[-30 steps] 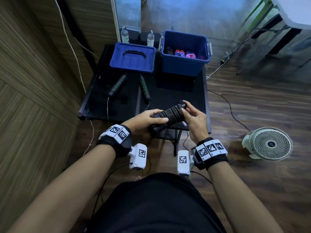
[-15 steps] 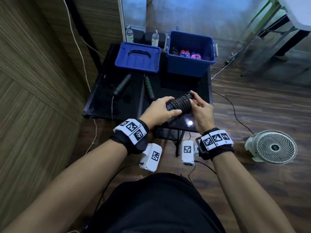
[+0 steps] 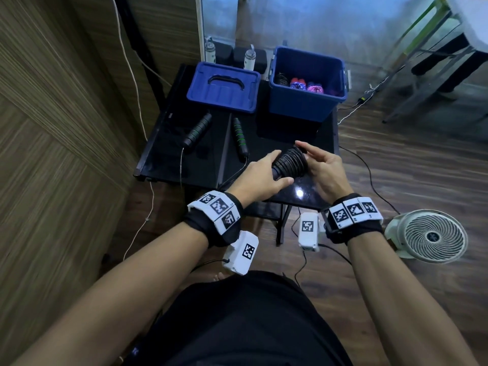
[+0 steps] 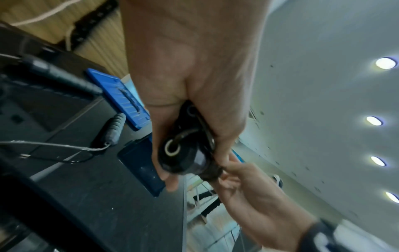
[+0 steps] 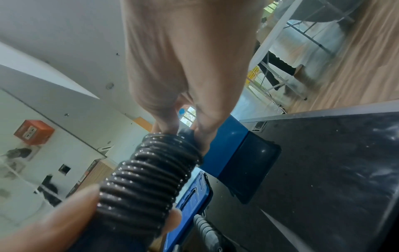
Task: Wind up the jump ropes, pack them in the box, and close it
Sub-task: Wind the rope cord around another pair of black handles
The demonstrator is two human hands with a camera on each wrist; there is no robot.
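Observation:
A black jump rope bundle [image 3: 290, 165], its cord wound tightly round its handles, is held over the front of the black table [image 3: 327, 133]. My left hand [image 3: 264, 173] grips the near end of the handles [image 4: 179, 153]. My right hand [image 3: 310, 158] pinches the far tip of the bundle [image 5: 146, 173] with fingertips [image 5: 166, 124]. The open blue box [image 3: 306, 101] stands at the table's back right and holds several wound ropes. Its blue lid [image 3: 223, 87] lies to its left. An unwound rope with green-ringed handles [image 3: 198, 129] [image 3: 239, 138] lies in front of the lid.
A wood-panel wall runs close along the left. Two bottles [image 3: 210, 52] [image 3: 249, 59] stand behind the table. A white floor fan [image 3: 430, 236] sits on the floor to the right, with cables trailing nearby. A white table's legs [image 3: 412, 75] stand at the far right.
Both hands have carried the wound bundle forward from the table's front edge to above the tabletop. The right fingers have shifted to the bundle's far tip.

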